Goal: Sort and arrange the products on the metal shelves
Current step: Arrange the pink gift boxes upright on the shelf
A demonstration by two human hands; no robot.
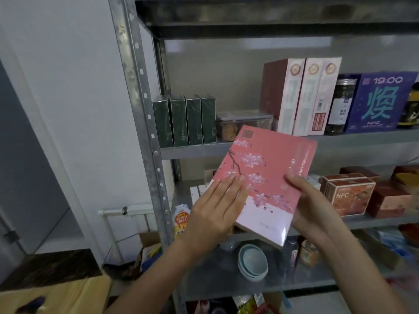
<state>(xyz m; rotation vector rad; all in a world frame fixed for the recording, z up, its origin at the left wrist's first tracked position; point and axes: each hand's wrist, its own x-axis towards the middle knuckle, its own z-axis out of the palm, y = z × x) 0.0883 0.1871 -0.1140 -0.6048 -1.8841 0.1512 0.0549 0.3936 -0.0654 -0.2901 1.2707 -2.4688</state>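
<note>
The right hand (315,202) is gripping the flat pink box with white flowers (272,168) at its 3 o'clock edge, and the left hand (210,216) is lying on its 8 o'clock corner with straight fingers, in front of the grey metal shelves (192,151).

A pink blossom box (269,177) was held in front of the metal shelves (192,150).
The left grip (213,214) lay flat on the tilted box's face, fingers straight; the right grip (315,207) held its right edge, thumb on top. From the box, four dark green boxes (184,120) stood upright at ten o'clock, three tall white-and-maroon boxes (301,96) at one, a blue box (381,100) at two, orange boxes (349,193) at three, and stacked pale blue bowls (252,261) at six.
</note>
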